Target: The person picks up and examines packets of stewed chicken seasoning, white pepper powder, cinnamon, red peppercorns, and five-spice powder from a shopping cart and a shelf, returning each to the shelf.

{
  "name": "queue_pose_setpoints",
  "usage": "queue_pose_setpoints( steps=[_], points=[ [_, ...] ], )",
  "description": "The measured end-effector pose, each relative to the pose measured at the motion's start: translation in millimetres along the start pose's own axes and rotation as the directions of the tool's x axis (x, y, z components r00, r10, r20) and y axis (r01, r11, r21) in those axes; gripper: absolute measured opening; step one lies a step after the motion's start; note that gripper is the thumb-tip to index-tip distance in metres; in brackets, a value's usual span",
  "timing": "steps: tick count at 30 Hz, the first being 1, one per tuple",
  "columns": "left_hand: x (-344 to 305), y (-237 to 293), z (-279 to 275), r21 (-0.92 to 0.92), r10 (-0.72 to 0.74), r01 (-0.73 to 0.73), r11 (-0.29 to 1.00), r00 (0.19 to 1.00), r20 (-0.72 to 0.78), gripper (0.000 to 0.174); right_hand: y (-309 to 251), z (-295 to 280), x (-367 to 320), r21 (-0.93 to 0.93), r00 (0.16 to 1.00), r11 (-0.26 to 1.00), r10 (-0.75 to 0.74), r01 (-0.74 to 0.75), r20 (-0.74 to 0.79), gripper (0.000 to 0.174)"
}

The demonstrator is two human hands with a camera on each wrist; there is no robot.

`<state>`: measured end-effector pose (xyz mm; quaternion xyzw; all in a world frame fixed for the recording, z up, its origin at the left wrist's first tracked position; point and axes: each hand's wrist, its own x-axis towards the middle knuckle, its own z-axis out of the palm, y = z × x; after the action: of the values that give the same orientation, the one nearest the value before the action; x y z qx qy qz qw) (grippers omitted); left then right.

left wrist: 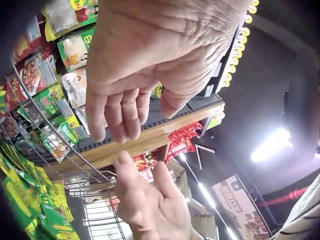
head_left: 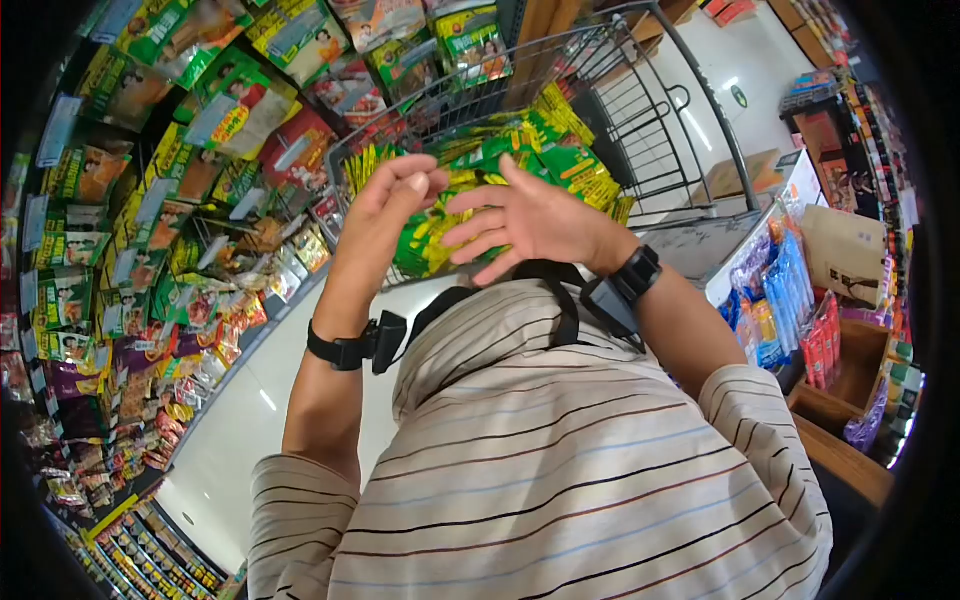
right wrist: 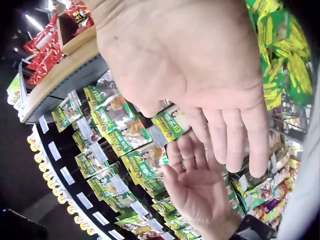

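Both my hands are raised over a wire shopping cart [head_left: 652,110] piled with green and yellow snack packets [head_left: 545,150]. My left hand [head_left: 392,195] holds nothing, its fingers loosely bent and close together; the left wrist view shows the same hand [left wrist: 150,65] from behind, fingers hanging down. My right hand [head_left: 525,222] is spread flat with the palm facing the left hand, a small gap between them. In the right wrist view the right palm [right wrist: 200,75] fills the top, with the left hand [right wrist: 200,192] below it. Neither hand touches the packets [right wrist: 280,65].
Shelves crowded with hanging snack bags [head_left: 150,200] run along the left. A display of blue and red packets [head_left: 790,300] and a wooden box [head_left: 850,380] stand on the right. Pale floor [head_left: 235,420] lies between the shelf and my striped shirt [head_left: 560,470].
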<state>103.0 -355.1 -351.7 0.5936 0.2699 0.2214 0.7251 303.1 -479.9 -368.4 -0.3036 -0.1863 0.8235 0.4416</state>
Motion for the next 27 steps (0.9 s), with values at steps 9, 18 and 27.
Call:
queue_pose_setpoints(
  steps=[9,18,27],
  points=[
    [17.0,-17.2,-13.2,0.168,-0.094,0.077,0.983,0.991,0.098,0.033,-25.0,-29.7,-37.8,-0.042,0.959,0.971,-0.238,0.234,-0.154,0.082],
    [95.7,-102.7,-35.7,0.427,-0.200,0.067,0.902,0.940,0.275,0.045,0.8,-61.0,-62.7,0.035,0.876,0.926,-0.341,0.375,-0.340,0.075],
    [183.2,-240.0,-13.6,0.947,-0.326,-0.113,0.300,0.921,0.213,0.054,4.5,-68.7,-76.7,-0.094,0.780,0.937,-0.334,0.337,-0.529,0.068]
  ],
)
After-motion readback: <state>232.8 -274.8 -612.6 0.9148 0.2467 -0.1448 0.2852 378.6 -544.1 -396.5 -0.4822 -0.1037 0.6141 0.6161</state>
